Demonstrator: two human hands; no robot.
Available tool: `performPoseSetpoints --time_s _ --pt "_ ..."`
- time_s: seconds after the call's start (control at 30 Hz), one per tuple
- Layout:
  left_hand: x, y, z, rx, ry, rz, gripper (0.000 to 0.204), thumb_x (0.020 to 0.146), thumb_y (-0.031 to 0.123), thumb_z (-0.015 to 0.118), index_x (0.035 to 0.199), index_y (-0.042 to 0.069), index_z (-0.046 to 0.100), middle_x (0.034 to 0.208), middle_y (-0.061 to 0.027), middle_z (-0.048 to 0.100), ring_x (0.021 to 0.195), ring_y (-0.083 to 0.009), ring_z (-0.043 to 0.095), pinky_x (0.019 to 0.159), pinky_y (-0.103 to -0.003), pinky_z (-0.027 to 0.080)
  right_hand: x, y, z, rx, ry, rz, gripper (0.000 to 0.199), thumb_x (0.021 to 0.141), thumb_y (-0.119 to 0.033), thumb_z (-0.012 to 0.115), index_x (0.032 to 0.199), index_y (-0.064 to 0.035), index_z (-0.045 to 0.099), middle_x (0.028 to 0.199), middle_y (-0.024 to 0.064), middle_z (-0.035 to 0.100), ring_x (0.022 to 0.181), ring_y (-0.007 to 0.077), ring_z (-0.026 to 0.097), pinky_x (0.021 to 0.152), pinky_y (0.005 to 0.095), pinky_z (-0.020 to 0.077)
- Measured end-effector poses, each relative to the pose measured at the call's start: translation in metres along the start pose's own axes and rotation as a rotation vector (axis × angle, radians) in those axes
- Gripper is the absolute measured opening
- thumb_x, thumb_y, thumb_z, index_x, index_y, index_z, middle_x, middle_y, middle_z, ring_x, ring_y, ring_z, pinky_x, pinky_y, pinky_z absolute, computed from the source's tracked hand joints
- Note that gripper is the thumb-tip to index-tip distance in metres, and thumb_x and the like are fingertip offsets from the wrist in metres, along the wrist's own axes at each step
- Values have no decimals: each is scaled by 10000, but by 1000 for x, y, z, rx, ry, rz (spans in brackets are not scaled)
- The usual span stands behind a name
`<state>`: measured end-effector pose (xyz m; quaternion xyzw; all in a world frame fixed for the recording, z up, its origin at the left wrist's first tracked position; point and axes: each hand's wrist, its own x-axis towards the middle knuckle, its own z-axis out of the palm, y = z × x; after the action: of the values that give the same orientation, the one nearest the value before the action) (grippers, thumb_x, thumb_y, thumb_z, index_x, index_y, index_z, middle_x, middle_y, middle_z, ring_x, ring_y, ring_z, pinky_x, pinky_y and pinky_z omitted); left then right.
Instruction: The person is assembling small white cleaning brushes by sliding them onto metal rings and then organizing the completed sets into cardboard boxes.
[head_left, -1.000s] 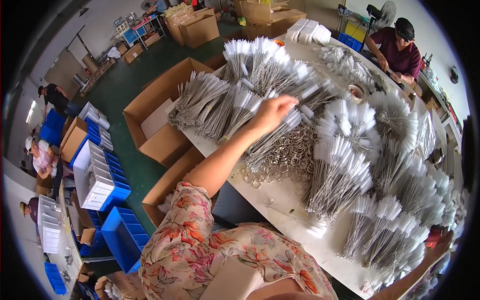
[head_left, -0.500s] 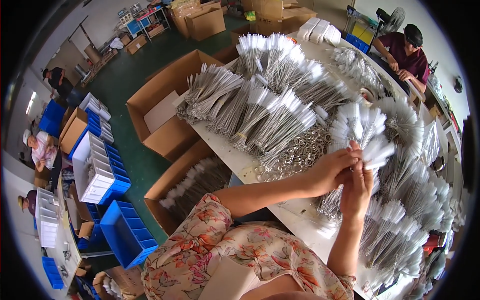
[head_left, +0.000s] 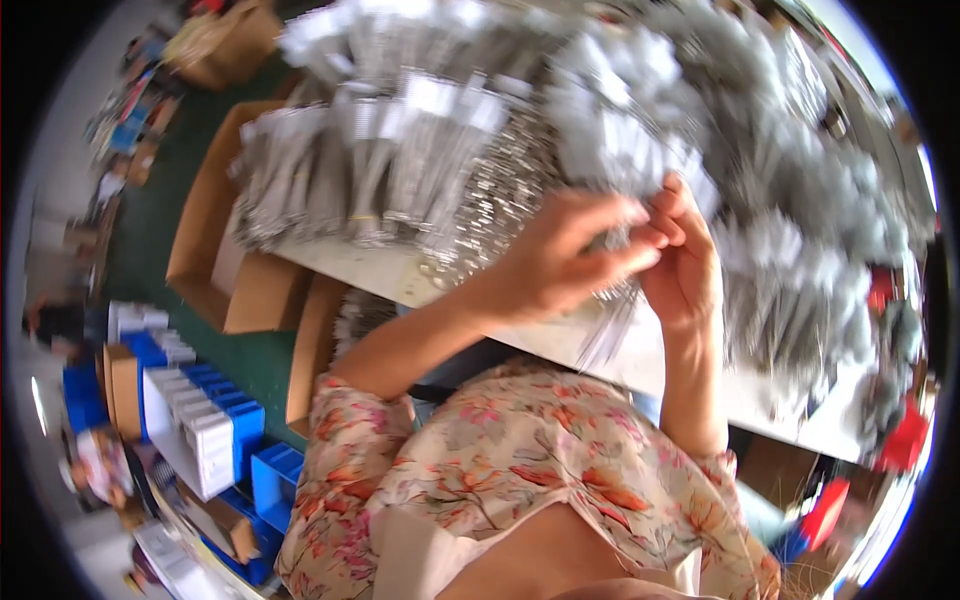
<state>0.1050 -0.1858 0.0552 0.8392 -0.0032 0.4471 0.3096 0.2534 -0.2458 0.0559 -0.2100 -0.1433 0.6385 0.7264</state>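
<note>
My left hand (head_left: 560,255) reaches over the table with its fingers curved and apart, a gap showing between them. Its blurred fingertips come up to my right hand (head_left: 685,265). The right hand is raised, thumb and fingers pinched together; what lies in the pinch is too small and smeared to make out. Just behind both hands stand white-bristled wire brushes (head_left: 625,140) in a thick cluster. Loose thin wire stems (head_left: 608,335) show below the hands. Left of them spreads a heap of shiny metal rings (head_left: 500,185).
Bundles of wire brushes (head_left: 375,150) cover the table's far left, with more grey-white brushes (head_left: 780,260) at the right. Open cardboard boxes (head_left: 215,260) stand beyond the table's left edge (head_left: 350,265). Blue and white bins (head_left: 200,430) are farther left, near blurred people.
My view has swung and tipped down, so the table and boxes sit differently and the person at the far right is gone from view. My hands, earlier close together, have parted slightly.
</note>
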Motion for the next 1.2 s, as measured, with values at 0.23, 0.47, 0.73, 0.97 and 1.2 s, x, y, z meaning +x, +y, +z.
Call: performPoseSetpoints --time_s 0.23,0.47,0.73,0.97,1.2 --pt "27 7 -30 -142 -287 -87 1085 575 352 820 1371 -2 173 1379 -209 251 1212 -304 377 974 -407 322 -20 5 27 -958 -255 118 171 896 -157 505 855 -19 598 688 -24 548 583 34 435 515 199 359" --pt "2 6 -35 -48 -217 -206 324 710 209 718 946 18 606 968 -102 595 912 -221 575 818 -330 461 -34 -7 8 -927 -270 177 184 887 -154 531 840 6 609 658 -6 561 554 43 454 489 189 370" --pt "-27 20 -8 65 -103 -84 242 709 156 724 850 0 603 763 -82 617 724 -216 605 691 -320 504 -55 -13 -10 -1001 -216 437 163 868 -179 562 865 -32 632 684 6 611 505 73 489 470 207 401" --pt "-115 20 -6 454 -235 -985 190 790 214 660 815 39 589 707 -66 606 591 -152 583 527 -251 467 -132 -28 -95 -2474 -112 118 121 749 -24 490 791 -65 595 727 91 565 713 260 584 586 364 453" --pt "-130 22 4 123 -29 -961 96 810 27 602 764 -12 527 794 -109 619 650 -112 591 574 -241 487 -97 23 -59 -1645 -175 -77 57 770 -66 615 806 -21 616 780 116 588 703 275 594 613 350 466"
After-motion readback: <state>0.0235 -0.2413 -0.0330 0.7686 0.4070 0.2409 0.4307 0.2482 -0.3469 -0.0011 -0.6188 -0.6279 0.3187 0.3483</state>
